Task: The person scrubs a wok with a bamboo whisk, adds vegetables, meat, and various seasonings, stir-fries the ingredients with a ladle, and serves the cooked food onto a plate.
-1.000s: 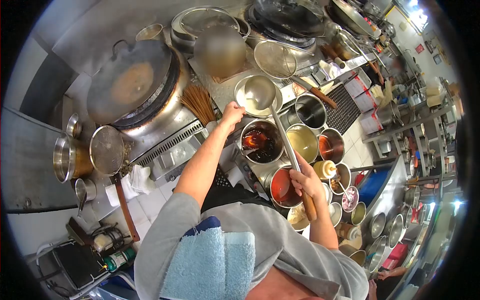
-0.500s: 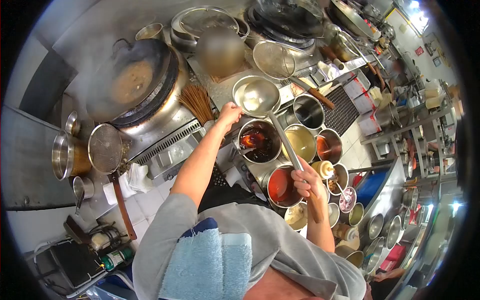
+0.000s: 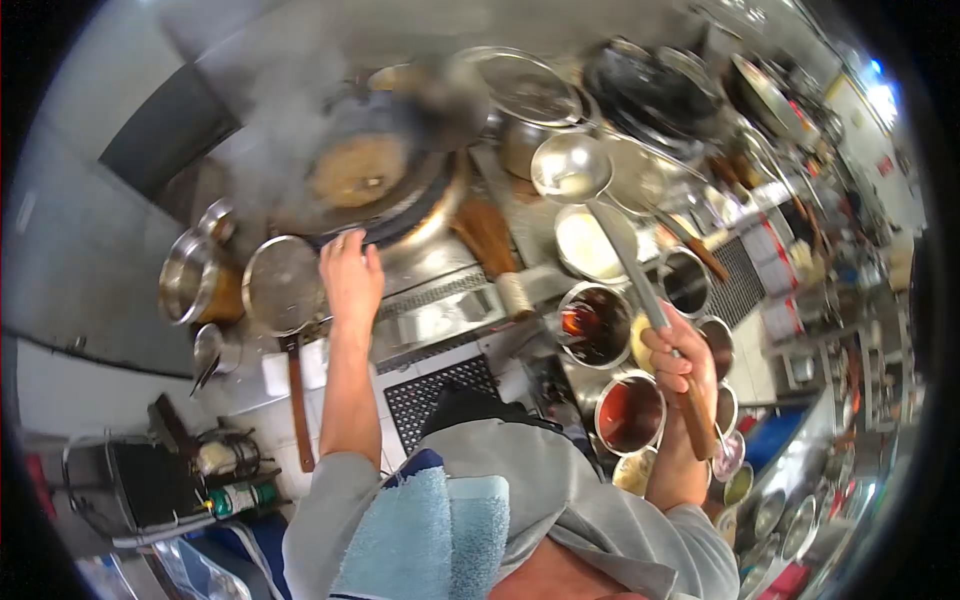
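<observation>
Right hand grips ladle, bowl above worktop; a tilt could drip. Left hand at steaming wok's near edge, can't tell if gripping: hot rim could burn it.

Green canister at lower left; brown brush (pale handle) near centre.

The ladle in the right grip is silver with a brown handle, the sauce beside that grip red.
</observation>
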